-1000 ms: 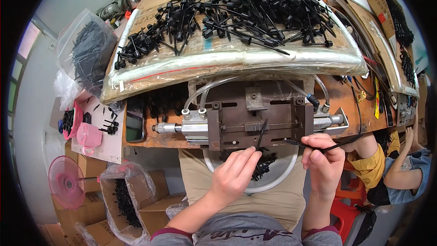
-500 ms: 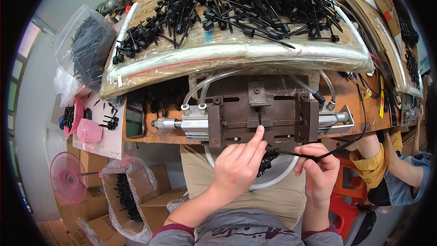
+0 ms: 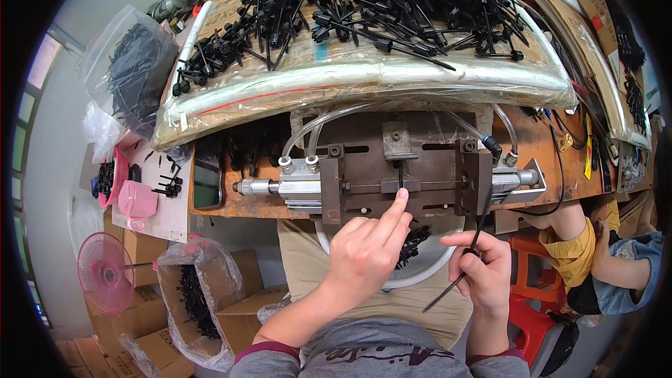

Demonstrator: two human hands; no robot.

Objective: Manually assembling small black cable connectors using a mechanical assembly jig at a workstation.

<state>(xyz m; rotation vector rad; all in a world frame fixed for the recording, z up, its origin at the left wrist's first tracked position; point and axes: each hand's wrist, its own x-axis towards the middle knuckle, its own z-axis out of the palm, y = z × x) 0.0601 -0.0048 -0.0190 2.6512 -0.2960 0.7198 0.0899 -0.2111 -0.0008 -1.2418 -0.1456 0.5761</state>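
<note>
Far left: 1 pink fan (image 3: 106, 273), 1 pink cup (image 3: 138, 201), then 1 phone (image 3: 208, 183) at the desk (image 3: 553, 157). Next, 1 metal cylinder (image 3: 301, 192) on the brown fixture (image 3: 364, 145).

Left hand (image 3: 367, 252): index finger straight, tip touching near end of 1 black rod (image 3: 401, 176) lying in the fixture's centre block; other fingers curled, cannot tell if they hold anything.

Beyond the fixture, a heap of black parts (image 3: 420, 10), too tangled to count. Below it, 1 white basket (image 3: 409, 283) with more, count unclear. Lettering on grey shirt (image 3: 350, 336), partly in folds.

Right hand (image 3: 483, 262): thumb and fingers narrow, pinching a slanting black stick (image 3: 442, 294), thicker at the grip, lower end over the lap; cannot tell if 1 or 2 pieces. Farther right: 1 yellow strip (image 3: 587, 148), print too small.
</note>
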